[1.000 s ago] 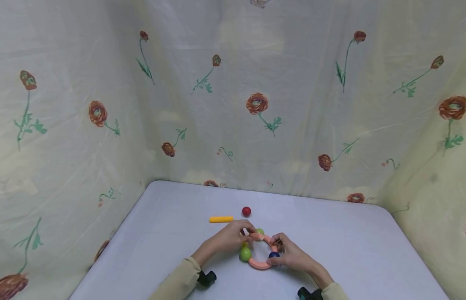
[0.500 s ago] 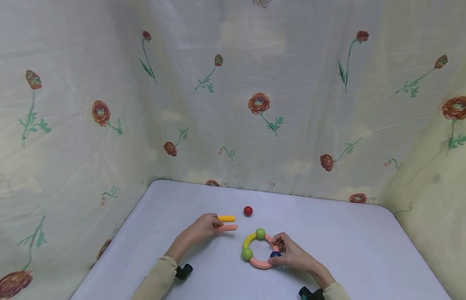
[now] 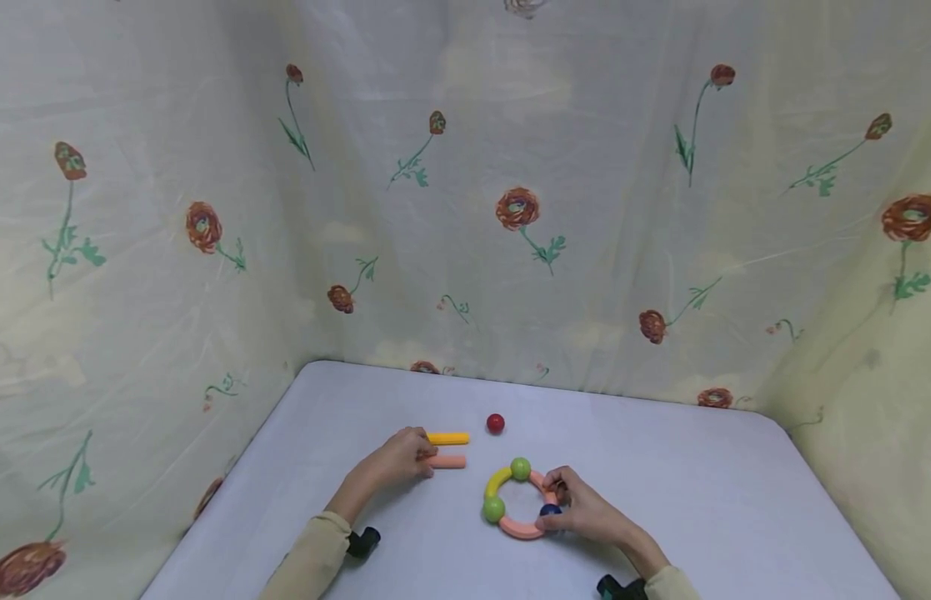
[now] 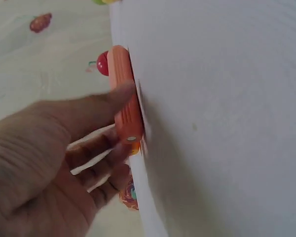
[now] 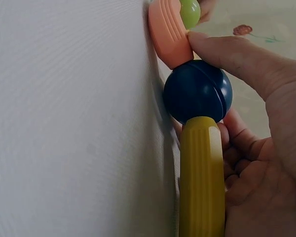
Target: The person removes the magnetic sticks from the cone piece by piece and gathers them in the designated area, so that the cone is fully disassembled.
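My left hand (image 3: 396,458) pinches the left end of a pink stick (image 3: 450,462) low at the tabletop. In the left wrist view the thumb of that hand (image 4: 44,148) lies across the grooved stick (image 4: 121,69), the other fingers behind it. A ring of curved pieces and balls (image 3: 519,530) lies right of centre, with green balls (image 3: 521,468) at its top and lower left. My right hand (image 3: 588,510) grips its right side around a dark blue ball (image 3: 550,509). Up close, the right thumb touches a pink piece (image 5: 170,34) beside the blue ball (image 5: 195,91).
A yellow-orange stick (image 3: 452,438) lies just beyond the pink one, roughly parallel. Farther back is a red ball (image 3: 495,423). The white table (image 3: 660,450) is bordered by flowered curtains (image 3: 465,250) at the back and both sides.
My left hand has carried the pink stick leftward from the ring to beside the yellow-orange stick, shifting slightly nearer lately. The ring and my right hand stay nearly in place.
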A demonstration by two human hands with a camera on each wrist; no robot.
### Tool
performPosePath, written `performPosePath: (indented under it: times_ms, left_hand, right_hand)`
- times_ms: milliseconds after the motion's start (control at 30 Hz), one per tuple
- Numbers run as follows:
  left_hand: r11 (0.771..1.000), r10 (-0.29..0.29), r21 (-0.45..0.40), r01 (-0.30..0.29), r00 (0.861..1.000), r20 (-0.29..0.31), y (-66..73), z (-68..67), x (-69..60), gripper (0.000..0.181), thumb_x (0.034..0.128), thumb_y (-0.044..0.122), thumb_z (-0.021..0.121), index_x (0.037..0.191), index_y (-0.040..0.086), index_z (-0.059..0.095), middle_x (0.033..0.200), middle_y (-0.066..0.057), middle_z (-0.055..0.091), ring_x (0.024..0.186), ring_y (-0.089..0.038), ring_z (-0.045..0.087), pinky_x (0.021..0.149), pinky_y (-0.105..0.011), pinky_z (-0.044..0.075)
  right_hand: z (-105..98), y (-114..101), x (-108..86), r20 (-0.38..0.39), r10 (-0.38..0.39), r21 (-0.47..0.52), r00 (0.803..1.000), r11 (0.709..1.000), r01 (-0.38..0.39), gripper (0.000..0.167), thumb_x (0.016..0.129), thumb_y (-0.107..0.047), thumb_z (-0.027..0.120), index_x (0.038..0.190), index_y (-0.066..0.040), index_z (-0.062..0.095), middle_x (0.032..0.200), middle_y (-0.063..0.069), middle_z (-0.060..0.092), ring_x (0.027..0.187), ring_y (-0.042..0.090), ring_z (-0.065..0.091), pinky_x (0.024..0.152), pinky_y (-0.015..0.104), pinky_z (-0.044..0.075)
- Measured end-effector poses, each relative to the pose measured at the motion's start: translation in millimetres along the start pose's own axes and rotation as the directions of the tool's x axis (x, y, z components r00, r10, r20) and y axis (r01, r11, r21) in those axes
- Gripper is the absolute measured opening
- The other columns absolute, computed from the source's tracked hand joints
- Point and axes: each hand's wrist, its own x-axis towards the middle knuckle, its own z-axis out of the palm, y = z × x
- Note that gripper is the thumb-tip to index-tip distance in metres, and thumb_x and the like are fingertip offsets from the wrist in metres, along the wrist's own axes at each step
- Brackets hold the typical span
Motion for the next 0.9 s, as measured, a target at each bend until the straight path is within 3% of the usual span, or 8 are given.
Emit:
performPosePath:
  times_ms: [133, 267, 433, 633, 900]
  left_hand:
    - [0.997, 0.023, -0.071, -0.024, 1.000, -0.007, 19.3, 2.8, -3.3, 0.057, 0.0837, 0.036, 0.075, 0.131, 0.009, 0.059, 0.132, -0.009, 0.052, 0.120, -0.024, 0.048, 0.099, -0.044, 0.046]
    - [0.987, 0.002, -0.159, 0.005, 0.999, 0.042, 53.0, 14.4, -5.2, 0.075, 0.0826, 0.048, 0.072, 0.142, 0.011, 0.046, 0.145, -0.012, 0.039, 0.130, -0.028, 0.042, 0.104, -0.050, 0.041]
    - [0.992, 0.006, -0.129, 0.010, 0.992, 0.125, 84.7, 36.3, -4.1, 0.090, 0.0766, 0.057, 0.073, 0.147, 0.013, 0.037, 0.149, -0.011, 0.033, 0.130, -0.026, 0.040, 0.106, -0.050, 0.040]
    - [0.995, 0.026, -0.096, -0.013, 0.990, 0.138, 89.3, 59.0, -0.1, 0.094, 0.0702, 0.063, 0.076, 0.143, 0.015, 0.042, 0.140, -0.005, 0.040, 0.123, -0.018, 0.041, 0.104, -0.043, 0.042]
    - [0.994, 0.040, -0.108, -0.024, 0.989, 0.145, 87.4, 61.6, 1.1, 0.090, 0.0726, 0.062, 0.074, 0.144, 0.018, 0.042, 0.141, -0.004, 0.041, 0.123, -0.018, 0.041, 0.105, -0.044, 0.040]
  right_hand:
    - [-1.9, 0.4, -1.6, 0.016, -0.005, -0.007, 1.000, 1.000, 0.005, 0.062, 0.076, -0.029, 0.082, 0.119, -0.005, 0.043, 0.102, 0.008, 0.048, 0.089, 0.018, 0.045, 0.066, 0.024, 0.039]
    - [-10.2, 1.7, -5.6, 0.065, -0.038, -0.009, 0.997, 0.999, 0.038, 0.056, 0.082, -0.031, 0.076, 0.120, -0.006, 0.044, 0.104, 0.008, 0.050, 0.090, 0.018, 0.046, 0.068, 0.024, 0.040]
    - [-25.4, 5.2, -10.8, 0.158, -0.097, 0.015, 0.983, 0.995, 0.095, 0.049, 0.085, -0.019, 0.072, 0.123, -0.002, 0.045, 0.109, 0.012, 0.054, 0.097, 0.021, 0.049, 0.073, 0.025, 0.044]
    - [-34.8, 8.2, -12.0, 0.249, -0.083, 0.003, 0.965, 0.996, 0.085, 0.043, 0.080, -0.004, 0.069, 0.119, 0.000, 0.050, 0.107, 0.009, 0.056, 0.095, 0.020, 0.050, 0.075, 0.026, 0.045]
    - [-38.3, 12.3, -10.9, 0.251, -0.096, -0.064, 0.963, 0.991, 0.115, 0.031, 0.079, -0.007, 0.072, 0.107, -0.002, 0.059, 0.095, 0.005, 0.058, 0.083, 0.017, 0.051, 0.068, 0.023, 0.044]
